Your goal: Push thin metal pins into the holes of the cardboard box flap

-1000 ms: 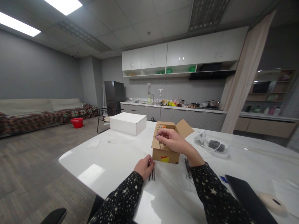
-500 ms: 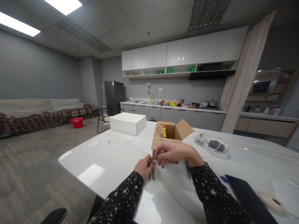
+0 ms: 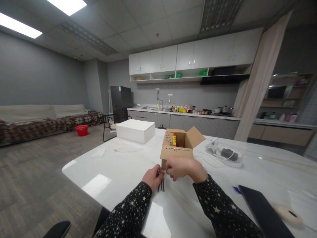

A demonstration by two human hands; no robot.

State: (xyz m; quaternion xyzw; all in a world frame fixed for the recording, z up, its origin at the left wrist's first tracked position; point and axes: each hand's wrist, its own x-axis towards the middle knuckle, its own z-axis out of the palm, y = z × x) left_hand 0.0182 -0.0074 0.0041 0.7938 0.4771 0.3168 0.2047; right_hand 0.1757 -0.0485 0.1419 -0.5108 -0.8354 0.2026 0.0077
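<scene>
My left hand (image 3: 153, 177) is closed on several thin dark rods (image 3: 162, 186), which point downward with small silvery heads at their lower ends. Just to its right is my right hand (image 3: 180, 166), fingers curled in and knuckles up. What those fingers hold, if anything, is hidden behind the hand. Directly beyond both hands stands an open cardboard box (image 3: 164, 163). Along its near flap runs a row of small silvery dots. Inside, at the left, are packed small round ends beside a red and yellow label (image 3: 174, 140).
On the white table (image 3: 128, 170) stand a closed white box (image 3: 135, 129) at the back left and a clear container (image 3: 230, 157) with a dark item and cable at the right. A black tablet-like slab (image 3: 262, 210) and beige mouse-like object (image 3: 288, 214) lie at front right.
My right hand has turned and curled its fingers tighter, and its forearm has swung left, covering the dark rods that lay beside the wrist. My left hand has stayed in place.
</scene>
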